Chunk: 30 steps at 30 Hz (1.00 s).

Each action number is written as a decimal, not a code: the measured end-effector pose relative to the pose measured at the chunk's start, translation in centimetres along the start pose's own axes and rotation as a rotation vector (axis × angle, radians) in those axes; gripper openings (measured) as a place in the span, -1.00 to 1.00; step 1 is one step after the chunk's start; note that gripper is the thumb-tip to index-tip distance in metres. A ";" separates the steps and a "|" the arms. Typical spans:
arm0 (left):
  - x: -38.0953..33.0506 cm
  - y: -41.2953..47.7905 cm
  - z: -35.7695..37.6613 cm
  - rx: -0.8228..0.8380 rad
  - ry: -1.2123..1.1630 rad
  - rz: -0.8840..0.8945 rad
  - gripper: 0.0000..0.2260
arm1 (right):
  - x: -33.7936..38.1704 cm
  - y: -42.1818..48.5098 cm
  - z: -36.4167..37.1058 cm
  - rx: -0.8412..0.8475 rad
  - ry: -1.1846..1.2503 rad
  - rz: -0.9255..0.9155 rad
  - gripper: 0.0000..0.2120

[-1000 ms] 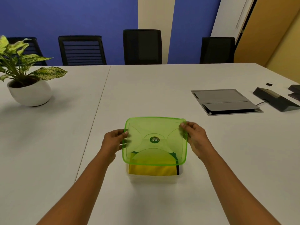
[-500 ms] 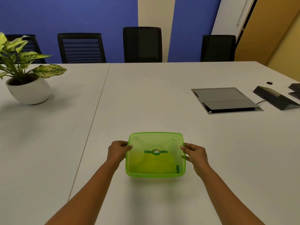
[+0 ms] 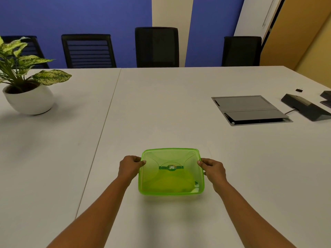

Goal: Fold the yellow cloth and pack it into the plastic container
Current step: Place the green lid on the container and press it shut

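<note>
Plastic container [image 3: 197, 189] sits on the white table [image 3: 161, 113], close to the near edge, just right of the seam between the two tabletops. Translucent green lid [image 3: 171, 176] lies flat on top and covers it.

Left hand [image 3: 129, 167] is at the lid's left edge, right hand [image 3: 213, 170] at its right edge, the container directly between them. Both hands have curled fingers, thumbs on the rim, pinching the lid's edge. Fingers underneath are hidden.

Yellow cloth [image 3: 172, 184] is inside the container, showing as a yellow patch through the lid, with a dark bit at the near right corner. Cannot tell its folds.

Potted plant [image 3: 28, 99] stands at the far left edge. Grey flap panel [image 3: 249, 110] is set in the table's right side, with a black device [image 3: 302, 109] by the right edge. Black chairs [image 3: 156, 47] line the far edge.
</note>
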<state>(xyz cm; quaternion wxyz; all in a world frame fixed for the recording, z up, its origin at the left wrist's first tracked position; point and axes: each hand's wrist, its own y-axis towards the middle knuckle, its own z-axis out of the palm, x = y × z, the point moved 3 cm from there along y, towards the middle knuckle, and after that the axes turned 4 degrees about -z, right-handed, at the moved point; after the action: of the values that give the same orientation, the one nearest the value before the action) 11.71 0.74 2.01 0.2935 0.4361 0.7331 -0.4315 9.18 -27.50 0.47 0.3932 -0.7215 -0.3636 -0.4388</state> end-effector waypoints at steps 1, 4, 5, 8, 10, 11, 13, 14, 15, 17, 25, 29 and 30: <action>0.1 0.1 0.0 -0.006 0.002 0.002 -0.67 | -0.1 0.1 0.1 0.006 -0.003 0.005 -0.68; 0.2 0.4 0.0 -0.003 -0.007 0.004 -0.68 | -0.5 0.3 0.4 0.021 -0.003 0.014 -0.68; 0.3 0.4 0.1 0.001 -0.009 0.006 -0.68 | -0.6 0.3 0.5 0.019 -0.006 0.016 -0.68; 0.3 0.6 0.2 0.006 -0.008 0.015 -0.69 | -0.8 0.6 0.7 0.020 -0.043 0.006 -0.67; 0.4 0.7 0.3 0.010 0.004 0.022 -0.69 | -0.9 0.8 0.8 0.028 -0.075 -0.007 -0.67; 0.5 0.7 0.4 0.016 0.018 0.022 -0.69 | -1.0 0.9 0.9 0.032 -0.090 -0.011 -0.67; 0.7 0.7 0.6 0.031 0.050 0.021 -0.70 | -1.1 1.0 1.1 0.043 -0.138 -0.019 -0.69; 0.7 0.6 0.8 0.031 0.070 0.023 -0.70 | -1.2 1.0 1.2 0.052 -0.171 -0.024 -0.69; 0.8 0.5 0.9 0.023 0.098 0.031 -0.70 | -1.3 0.9 1.3 0.062 -0.206 -0.029 -0.68; 0.9 0.2 1.2 -0.007 0.172 0.055 -0.69 | -1.6 0.6 1.7 0.078 -0.274 -0.037 -0.64; 2.6 -1.2 2.0 -0.034 0.229 -0.039 -0.50 | -3.0 -0.6 2.3 -0.010 -0.343 -0.026 -0.57; 3.3 -2.3 2.6 -0.028 0.234 -0.030 -0.49 | -3.0 -0.7 2.4 -0.012 -0.396 0.013 -0.54; 3.3 -2.4 2.6 -0.029 0.237 -0.024 -0.50 | -3.0 -0.8 2.5 -0.014 -0.397 0.021 -0.53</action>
<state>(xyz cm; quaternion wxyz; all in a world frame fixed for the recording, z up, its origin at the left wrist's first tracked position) 8.19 -0.91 -0.98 0.2058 0.4710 0.7741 -0.3696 8.34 -25.53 -2.85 0.3131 -0.8005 -0.4234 -0.2864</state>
